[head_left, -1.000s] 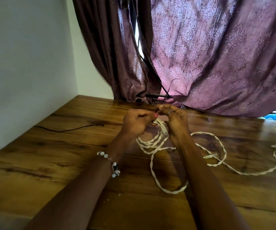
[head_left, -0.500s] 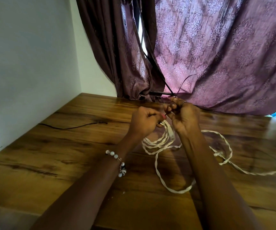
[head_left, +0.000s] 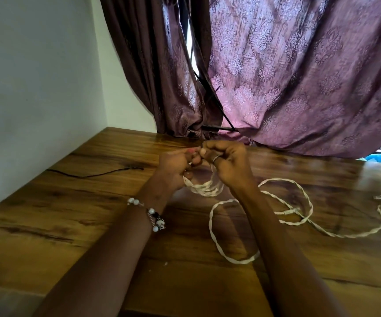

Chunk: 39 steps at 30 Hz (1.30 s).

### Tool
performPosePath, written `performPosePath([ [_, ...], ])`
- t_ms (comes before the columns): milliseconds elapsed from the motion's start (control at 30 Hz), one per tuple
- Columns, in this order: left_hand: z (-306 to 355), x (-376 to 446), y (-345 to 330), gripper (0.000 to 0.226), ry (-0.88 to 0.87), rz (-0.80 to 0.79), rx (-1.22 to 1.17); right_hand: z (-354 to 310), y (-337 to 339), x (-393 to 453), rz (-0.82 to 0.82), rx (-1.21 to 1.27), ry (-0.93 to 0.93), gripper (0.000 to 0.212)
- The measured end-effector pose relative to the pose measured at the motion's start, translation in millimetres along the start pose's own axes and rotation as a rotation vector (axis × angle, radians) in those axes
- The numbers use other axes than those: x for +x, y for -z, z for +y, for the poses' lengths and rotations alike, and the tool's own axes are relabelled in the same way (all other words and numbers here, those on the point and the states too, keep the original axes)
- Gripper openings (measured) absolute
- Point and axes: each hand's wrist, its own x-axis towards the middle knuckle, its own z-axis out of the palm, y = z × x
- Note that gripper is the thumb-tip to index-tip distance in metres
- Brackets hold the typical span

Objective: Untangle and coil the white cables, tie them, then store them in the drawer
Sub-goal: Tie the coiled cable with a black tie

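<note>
Left hand (head_left: 175, 168) and right hand (head_left: 228, 165), near the table's (head_left: 93, 225) far edge, both pinch the white cable (head_left: 204, 188) coil. Cable looks light, limp, twisted; likely springs loose. Best held at the gathered loops.

We take this for a room in a home. We see a plain white painted wall (head_left: 36, 88) meeting a wood-grain tabletop (head_left: 70, 225) in a corner. Behind the table hang heavy purple-brown damask curtains (head_left: 299, 76), gathered and resting on the far edge, with a bright slit of daylight (head_left: 190, 42) between them where a window lies. A thin black cord (head_left: 88, 175) lies along the tabletop near the wall.
</note>
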Motion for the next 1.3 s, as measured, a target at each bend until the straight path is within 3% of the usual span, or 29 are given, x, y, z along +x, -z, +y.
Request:
performPosePath([
  [167, 11, 14, 24, 0.017, 0.144, -0.122, 0.011, 11, 11, 2, -0.127, -0.310, 0.124, 0.019],
  [267, 10, 10, 21, 0.006, 0.066, -0.096, 0.112, 13, 16, -2, -0.197, -0.241, 0.081, 0.022],
  [367, 9, 6, 19, 0.012, -0.042, -0.027, 0.099, 16, 18, -2, -0.247, -0.267, 0.108, 0.023],
  [467, 11, 0, 18, 0.016, -0.138, -0.003, 0.096, 11, 18, -3, -0.327, -0.135, 0.130, 0.019],
  [533, 11, -4, 17, 0.022, -0.192, -0.034, 0.102, 10, 16, -4, -0.173, -0.009, 0.106, 0.016],
  [633, 5, -6, 12, 0.028, -0.239, -0.112, 0.110, 19, 21, -2, 0.248, 0.104, -0.006, 0.016],
  [733, -2, -6, 8, 0.027, -0.296, -0.154, 0.162, 28, 30, -1, 0.330, 0.213, -0.284, 0.018],
  [833, -7, -6, 8, 0.018, -0.467, -0.188, 0.355, 27, 34, -5, 0.235, 0.347, -0.535, 0.033],
  [1067, -13, 0, 12, 0.021, -1.138, -0.151, 0.855, 25, 34, -13, 0.021, 0.648, -0.657, 0.049],
  [1200, -16, -3, 10, 0.020, -1.198, -0.188, 0.873, 31, 39, -16, -0.038, 0.573, -0.706, 0.035],
  [1300, -17, -2, 9, 0.023, -1.207, -0.136, 0.867, 27, 33, -19, -0.070, 0.525, -0.581, 0.021],
])
